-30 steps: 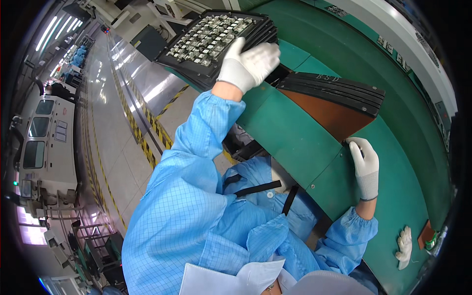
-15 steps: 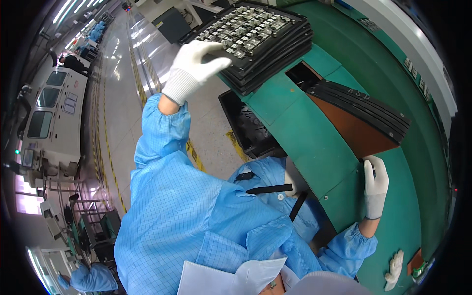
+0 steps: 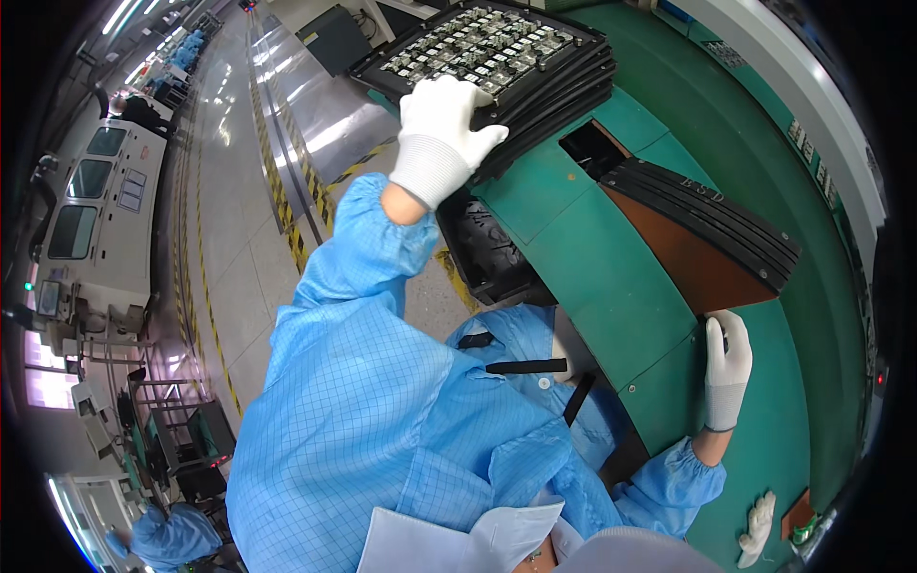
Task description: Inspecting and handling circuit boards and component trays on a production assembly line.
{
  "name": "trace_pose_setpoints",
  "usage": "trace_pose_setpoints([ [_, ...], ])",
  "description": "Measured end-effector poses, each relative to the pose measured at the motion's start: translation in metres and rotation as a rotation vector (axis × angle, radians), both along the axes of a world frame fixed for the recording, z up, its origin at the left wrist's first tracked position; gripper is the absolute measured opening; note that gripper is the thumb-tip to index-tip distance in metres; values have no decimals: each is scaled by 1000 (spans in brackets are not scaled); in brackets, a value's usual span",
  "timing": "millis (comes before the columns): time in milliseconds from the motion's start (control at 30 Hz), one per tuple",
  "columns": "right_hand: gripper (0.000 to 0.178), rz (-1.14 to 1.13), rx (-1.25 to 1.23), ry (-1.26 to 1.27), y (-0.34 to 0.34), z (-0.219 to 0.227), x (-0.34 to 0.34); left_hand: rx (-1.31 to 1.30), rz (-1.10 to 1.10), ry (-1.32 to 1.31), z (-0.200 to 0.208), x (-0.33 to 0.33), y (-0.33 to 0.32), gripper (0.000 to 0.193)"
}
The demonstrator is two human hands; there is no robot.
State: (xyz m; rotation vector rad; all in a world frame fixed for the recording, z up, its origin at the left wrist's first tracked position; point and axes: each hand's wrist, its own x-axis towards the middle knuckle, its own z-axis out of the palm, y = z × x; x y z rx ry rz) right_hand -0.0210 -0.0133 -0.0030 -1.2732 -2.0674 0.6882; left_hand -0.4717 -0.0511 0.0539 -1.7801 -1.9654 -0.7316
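My left hand (image 3: pixel 444 134), in a white knit glove, reaches the near corner of a stack of black trays (image 3: pixel 559 100). Its thumb stands apart from the fingers, which lie at the top tray's edge; whether they press on it is hard to see. Rows of small metallic parts (image 3: pixel 478 46) fill that top tray. My right hand (image 3: pixel 729 361), also gloved, rests on the green table (image 3: pixel 602 258) just below a tilted stack of black boards (image 3: pixel 707 205) with a brown face. Its fingers are loosely curved with a gap to the thumb, and nothing shows between them.
Below the tray stack, a black bin (image 3: pixel 482 253) stands beside the table. A loose white glove (image 3: pixel 757 528) lies at the lower right near a small brown piece (image 3: pixel 796 514). A rectangular opening (image 3: pixel 592 150) cuts into the tabletop. White machines (image 3: pixel 110 201) line the far left.
My left hand has moved right, from beyond the tray stack's left corner to its near edge. My right hand has stayed almost in place. The view has shifted slightly.
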Motion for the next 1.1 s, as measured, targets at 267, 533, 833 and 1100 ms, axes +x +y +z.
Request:
trace_pose_setpoints([
  [267,19,8,10,-31,-3,2,-1,167,14,-41,-14,6,-6,36],
  [533,20,20,26,-55,-1,-1,1,168,357,-420,23,-160,5,45],
  [833,17,-14,-18,54,2,-5,1,-127,259,-380,6,-229,32,44],
  [1100,17,-15,-36,30,3,-3,0,-171,282,-376,15,-221,34,47],
])
